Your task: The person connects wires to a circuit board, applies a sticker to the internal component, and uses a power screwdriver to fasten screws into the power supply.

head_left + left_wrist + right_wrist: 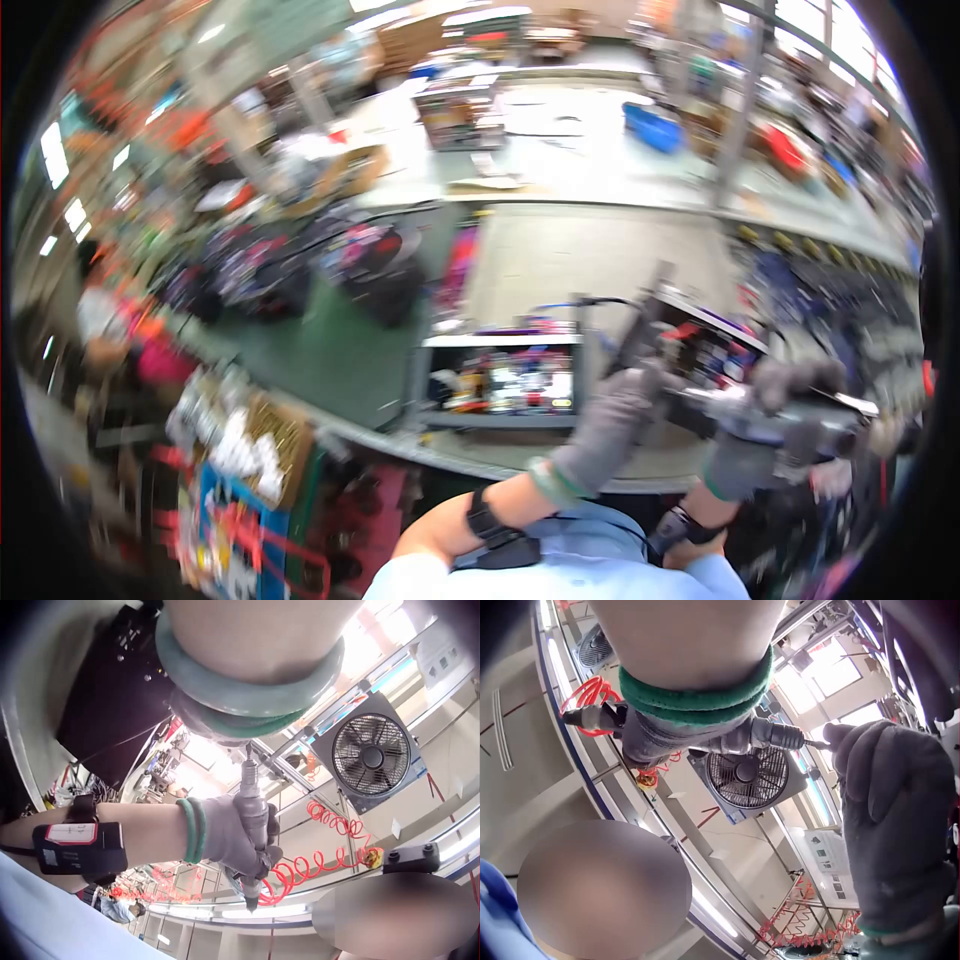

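Perhaps the left hand (900, 799), pinching the bit (815, 743), gets nipped if the right hand (231, 834), gripping the driver (253, 810), slips.

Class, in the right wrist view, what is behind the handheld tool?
A box fan shows behind the handheld tool, which covers part of its upper edge. Whatever lies behind the right hand cannot be seen.
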A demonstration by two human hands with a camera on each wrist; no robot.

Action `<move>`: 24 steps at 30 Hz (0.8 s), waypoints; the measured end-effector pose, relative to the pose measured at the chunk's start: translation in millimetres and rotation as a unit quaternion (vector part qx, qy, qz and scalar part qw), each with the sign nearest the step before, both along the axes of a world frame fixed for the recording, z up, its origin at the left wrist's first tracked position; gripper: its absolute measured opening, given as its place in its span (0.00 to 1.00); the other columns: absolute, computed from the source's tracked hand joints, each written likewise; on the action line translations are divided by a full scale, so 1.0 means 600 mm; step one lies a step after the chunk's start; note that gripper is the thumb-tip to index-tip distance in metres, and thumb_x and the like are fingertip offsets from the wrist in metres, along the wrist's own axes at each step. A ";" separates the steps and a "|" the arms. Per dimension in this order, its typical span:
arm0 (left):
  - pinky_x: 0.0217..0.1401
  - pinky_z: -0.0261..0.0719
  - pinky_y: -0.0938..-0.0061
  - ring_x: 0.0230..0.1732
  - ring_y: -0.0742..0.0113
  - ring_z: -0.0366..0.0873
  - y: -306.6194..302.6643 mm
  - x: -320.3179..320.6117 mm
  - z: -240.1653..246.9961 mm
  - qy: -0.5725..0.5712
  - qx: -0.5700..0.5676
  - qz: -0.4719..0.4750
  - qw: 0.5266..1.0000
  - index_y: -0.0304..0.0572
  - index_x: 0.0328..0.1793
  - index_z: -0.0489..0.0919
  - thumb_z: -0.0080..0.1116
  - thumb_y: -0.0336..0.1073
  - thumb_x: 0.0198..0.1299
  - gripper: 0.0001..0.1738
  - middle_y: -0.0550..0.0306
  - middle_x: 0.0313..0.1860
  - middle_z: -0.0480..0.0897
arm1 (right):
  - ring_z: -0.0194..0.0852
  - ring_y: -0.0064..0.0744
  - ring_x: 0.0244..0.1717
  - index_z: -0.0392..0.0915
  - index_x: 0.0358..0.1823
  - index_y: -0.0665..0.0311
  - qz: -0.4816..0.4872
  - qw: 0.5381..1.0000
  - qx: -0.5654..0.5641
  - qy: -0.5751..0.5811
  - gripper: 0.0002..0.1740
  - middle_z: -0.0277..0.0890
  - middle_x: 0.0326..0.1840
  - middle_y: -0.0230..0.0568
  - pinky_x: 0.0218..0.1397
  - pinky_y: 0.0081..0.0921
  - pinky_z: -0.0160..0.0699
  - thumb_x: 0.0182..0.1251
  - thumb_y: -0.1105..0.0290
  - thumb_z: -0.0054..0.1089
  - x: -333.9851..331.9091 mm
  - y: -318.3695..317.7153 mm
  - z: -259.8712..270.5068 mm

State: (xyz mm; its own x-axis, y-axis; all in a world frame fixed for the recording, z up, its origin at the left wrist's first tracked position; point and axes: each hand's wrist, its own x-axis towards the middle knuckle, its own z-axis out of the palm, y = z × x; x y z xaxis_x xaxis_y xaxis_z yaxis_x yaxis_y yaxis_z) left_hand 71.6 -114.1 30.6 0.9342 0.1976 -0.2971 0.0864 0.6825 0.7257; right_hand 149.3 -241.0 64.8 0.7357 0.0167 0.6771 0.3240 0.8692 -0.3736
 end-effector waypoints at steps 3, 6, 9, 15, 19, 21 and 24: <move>0.13 0.49 0.82 0.15 0.82 0.57 -0.017 0.016 -0.001 0.038 -0.005 -0.093 0.995 0.48 0.43 0.78 0.50 0.55 0.73 0.19 0.70 0.22 0.66 | 0.77 0.32 0.32 0.70 0.65 0.58 0.057 0.993 -0.052 -0.085 0.27 0.75 0.40 0.39 0.32 0.34 0.81 0.65 0.68 0.68 0.019 -0.045 0.004; 0.14 0.52 0.84 0.15 0.82 0.59 -0.039 0.026 -0.006 0.058 0.048 -0.148 0.986 0.43 0.44 0.79 0.49 0.57 0.73 0.24 0.70 0.19 0.67 | 0.75 0.22 0.24 0.71 0.63 0.65 0.062 0.980 -0.068 -0.179 0.26 0.72 0.30 0.33 0.26 0.24 0.79 0.67 0.63 0.66 0.049 -0.066 0.012; 0.16 0.52 0.84 0.16 0.83 0.59 -0.042 0.044 0.001 0.064 0.091 -0.178 0.978 0.40 0.46 0.80 0.47 0.57 0.74 0.25 0.69 0.20 0.68 | 0.75 0.22 0.26 0.70 0.62 0.64 -0.018 0.996 -0.070 -0.048 0.27 0.73 0.36 0.36 0.28 0.22 0.76 0.64 0.64 0.67 0.018 -0.085 0.014; 0.43 0.80 0.67 0.40 0.57 0.84 0.030 0.142 0.022 -0.039 0.666 -0.053 0.743 0.43 0.45 0.82 0.63 0.46 0.63 0.15 0.47 0.42 0.84 | 0.79 0.28 0.31 0.70 0.62 0.61 -0.155 0.987 -0.035 -0.024 0.32 0.76 0.41 0.40 0.34 0.32 0.77 0.59 0.58 0.71 0.042 -0.141 0.017; 0.37 0.79 0.60 0.35 0.56 0.84 0.049 0.185 0.004 -0.063 0.848 -0.079 0.520 0.44 0.40 0.85 0.68 0.43 0.54 0.13 0.53 0.39 0.84 | 0.78 0.27 0.30 0.70 0.62 0.63 -0.189 0.981 -0.033 -0.011 0.33 0.75 0.41 0.39 0.34 0.30 0.76 0.58 0.58 0.72 0.042 -0.146 0.016; 0.37 0.80 0.58 0.37 0.50 0.84 0.042 0.199 0.002 -0.067 0.863 -0.098 0.492 0.46 0.36 0.85 0.68 0.41 0.52 0.10 0.53 0.40 0.84 | 0.79 0.28 0.30 0.70 0.62 0.63 -0.196 0.980 -0.025 -0.003 0.33 0.77 0.42 0.41 0.34 0.31 0.77 0.57 0.59 0.73 0.042 -0.146 0.008; 0.35 0.80 0.59 0.35 0.52 0.84 0.036 0.216 -0.011 -0.059 0.904 -0.098 0.413 0.44 0.31 0.85 0.68 0.39 0.51 0.08 0.52 0.37 0.83 | 0.81 0.30 0.30 0.72 0.61 0.64 -0.146 0.989 -0.028 0.016 0.32 0.79 0.41 0.43 0.36 0.33 0.79 0.56 0.64 0.74 0.045 -0.148 0.007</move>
State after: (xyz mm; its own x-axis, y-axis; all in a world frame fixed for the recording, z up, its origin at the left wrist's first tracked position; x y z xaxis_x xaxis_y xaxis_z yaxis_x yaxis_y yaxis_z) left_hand 201.2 -92.3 23.8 0.9715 -0.0860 0.2208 -0.0975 -0.9944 0.0413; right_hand 176.1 -329.7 68.9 0.7355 -0.1617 0.6579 0.5451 0.7180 -0.4329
